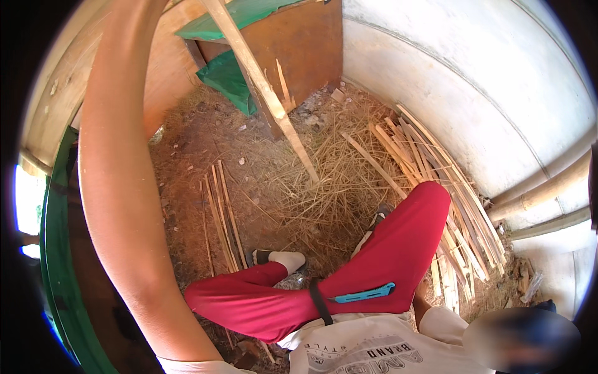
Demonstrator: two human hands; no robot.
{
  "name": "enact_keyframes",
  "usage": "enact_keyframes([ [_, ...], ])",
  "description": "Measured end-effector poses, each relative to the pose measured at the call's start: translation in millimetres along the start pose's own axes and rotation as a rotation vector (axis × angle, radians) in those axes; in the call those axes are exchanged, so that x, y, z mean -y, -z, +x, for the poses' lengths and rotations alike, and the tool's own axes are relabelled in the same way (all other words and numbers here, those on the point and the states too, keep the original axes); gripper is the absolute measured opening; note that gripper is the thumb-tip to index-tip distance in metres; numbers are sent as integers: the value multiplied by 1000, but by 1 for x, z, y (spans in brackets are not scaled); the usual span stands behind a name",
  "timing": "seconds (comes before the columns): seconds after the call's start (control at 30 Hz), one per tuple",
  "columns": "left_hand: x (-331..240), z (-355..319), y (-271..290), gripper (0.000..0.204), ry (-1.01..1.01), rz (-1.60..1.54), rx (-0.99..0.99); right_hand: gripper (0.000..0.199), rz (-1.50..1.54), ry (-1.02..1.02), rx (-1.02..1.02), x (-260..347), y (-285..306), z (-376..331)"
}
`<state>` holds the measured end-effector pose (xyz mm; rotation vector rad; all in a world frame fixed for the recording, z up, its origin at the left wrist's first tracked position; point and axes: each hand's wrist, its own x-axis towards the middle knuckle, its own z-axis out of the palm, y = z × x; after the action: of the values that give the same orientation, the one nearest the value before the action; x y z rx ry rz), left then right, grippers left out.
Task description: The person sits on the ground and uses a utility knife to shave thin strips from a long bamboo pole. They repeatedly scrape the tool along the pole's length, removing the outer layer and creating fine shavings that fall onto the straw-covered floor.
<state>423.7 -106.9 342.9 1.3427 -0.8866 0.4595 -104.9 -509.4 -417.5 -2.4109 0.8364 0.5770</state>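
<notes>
My left arm [121,162] reaches up along the left side, and its hand lies beyond the top edge. A long, pale wooden strip [265,90] slants down from that edge to the straw-covered ground. Whether my left hand holds it cannot be seen. At the lower right, my right arm [422,305] goes down behind my red-trousered thigh [398,243], which hides the hand. A blue utility knife [364,293] lies across my lap, beside a dark strap [320,302].
Many split wooden strips [458,206] are piled to my right by the white sheet wall [473,75]. Several thin strips [222,215] lie to my left. Straw shavings [330,168] litter the dirt floor ahead. Beyond stands a brown wooden panel [311,50] with green sheeting [227,81].
</notes>
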Motion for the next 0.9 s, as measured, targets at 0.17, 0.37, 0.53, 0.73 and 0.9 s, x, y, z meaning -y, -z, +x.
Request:
enact_keyframes([
  [0.17,-15,-19,-14,35,-25,62,-73,43,71,-91,-1,22,28,-20],
  [0.37,-15,-13,-5,30,35,8,-98,38,150,-69,-30,25,44,-29],
  [0.53,-16,-15,-9,27,15,18,-79,31,295,-248,341,53,78,-46],
  [0.73,-18,-17,-17,26,12,22,-91,26,740,-405,630,25,94,-36],
  [0.9,-16,-18,-24,24,4,30,-100,28,657,-393,257,46,114,-46],
])
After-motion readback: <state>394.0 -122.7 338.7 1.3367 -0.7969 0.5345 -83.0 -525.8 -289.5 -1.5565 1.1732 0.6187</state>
